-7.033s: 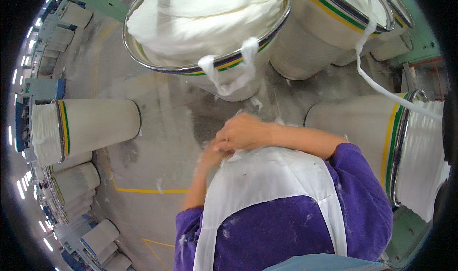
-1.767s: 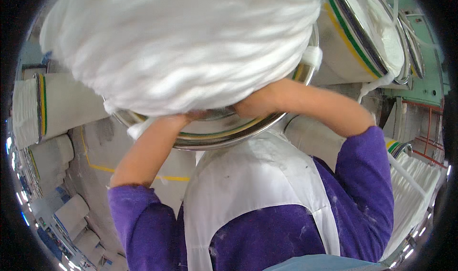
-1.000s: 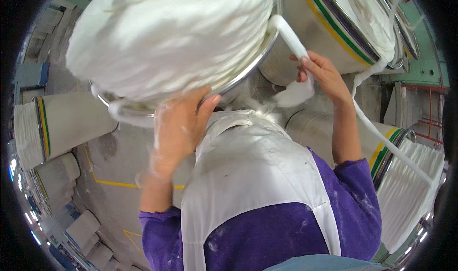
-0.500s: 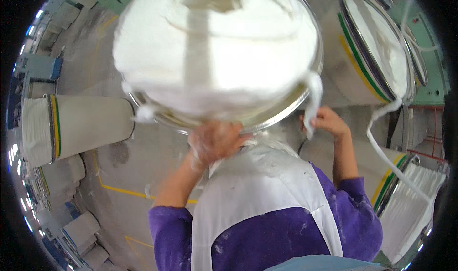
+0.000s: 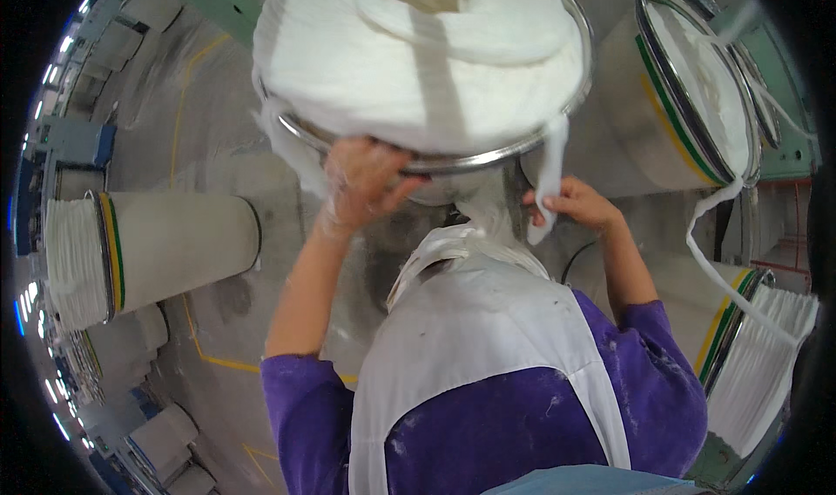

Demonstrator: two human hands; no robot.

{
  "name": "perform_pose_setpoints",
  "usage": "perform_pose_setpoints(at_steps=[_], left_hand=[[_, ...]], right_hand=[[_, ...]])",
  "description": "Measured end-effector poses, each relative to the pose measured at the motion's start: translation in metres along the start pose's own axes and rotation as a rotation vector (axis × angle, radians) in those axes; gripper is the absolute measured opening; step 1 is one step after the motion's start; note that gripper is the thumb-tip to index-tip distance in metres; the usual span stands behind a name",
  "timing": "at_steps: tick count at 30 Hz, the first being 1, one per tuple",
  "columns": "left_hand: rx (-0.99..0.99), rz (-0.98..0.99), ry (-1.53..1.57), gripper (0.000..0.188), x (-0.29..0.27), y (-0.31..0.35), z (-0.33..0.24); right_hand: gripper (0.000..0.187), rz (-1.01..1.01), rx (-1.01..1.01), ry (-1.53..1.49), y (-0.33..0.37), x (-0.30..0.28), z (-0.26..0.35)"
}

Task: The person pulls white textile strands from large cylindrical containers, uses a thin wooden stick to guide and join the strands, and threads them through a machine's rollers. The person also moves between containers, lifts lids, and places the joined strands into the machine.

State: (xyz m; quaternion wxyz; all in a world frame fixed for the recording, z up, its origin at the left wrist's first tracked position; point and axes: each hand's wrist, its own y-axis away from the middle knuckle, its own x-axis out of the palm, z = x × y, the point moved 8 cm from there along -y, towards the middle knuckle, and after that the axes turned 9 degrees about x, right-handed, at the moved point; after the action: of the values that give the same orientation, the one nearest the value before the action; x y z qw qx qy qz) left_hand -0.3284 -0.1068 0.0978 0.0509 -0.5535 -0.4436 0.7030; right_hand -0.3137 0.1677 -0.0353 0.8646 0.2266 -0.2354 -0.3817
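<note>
In front of me stands a large round sliver can (image 5: pixel 488 161) with a metal rim, heaped with coiled white cotton sliver (image 5: pixel 348 86). My left hand (image 5: pixel 364 181) is slightly blurred; its fingers curl over the near rim, with the thumb lower down. Beside that wrist a loose length of sliver (image 5: pixel 299 157) droops over the can's left edge. A short sliver end (image 5: pixel 550 177) hangs down over the rim on the right. My right hand (image 5: pixel 579 205) pinches this end between thumb and fingers, a little below the rim.
Another filled can (image 5: pixel 649 103) stands at the far right, with a sliver strand (image 5: pixel 701 242) running down to a full can (image 5: pixel 723 312) at the near right. To the left is a can (image 5: pixel 183 247) with bulging sliver. Yellow lines (image 5: pixel 226 363) mark the grey floor.
The can's near rim appears farther forward, and my left hand has gone forward and slightly left with it. My right hand has shifted slightly left, still pinching the sliver end.
</note>
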Motion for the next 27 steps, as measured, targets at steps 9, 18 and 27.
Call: perform_pose_setpoints(at_steps=[9,18,27], left_hand=[[-0.108,-0.031,-0.025,0.03,0.05,-0.055,0.082],[-0.191,0.014,-0.204,0.037,0.082,-0.079,0.084],[-0.372,0.11,0.027,0.04,0.087,0.021,0.04]], right_hand=[[0.043,-0.207,-0.049,-0.15,-0.046,-0.006,0.034],[0.045,-0.263,0.099,0.006,-0.067,-0.068,-0.047],[0.039,0.157,0.475,1.48,-0.111,-0.104,-0.226]])
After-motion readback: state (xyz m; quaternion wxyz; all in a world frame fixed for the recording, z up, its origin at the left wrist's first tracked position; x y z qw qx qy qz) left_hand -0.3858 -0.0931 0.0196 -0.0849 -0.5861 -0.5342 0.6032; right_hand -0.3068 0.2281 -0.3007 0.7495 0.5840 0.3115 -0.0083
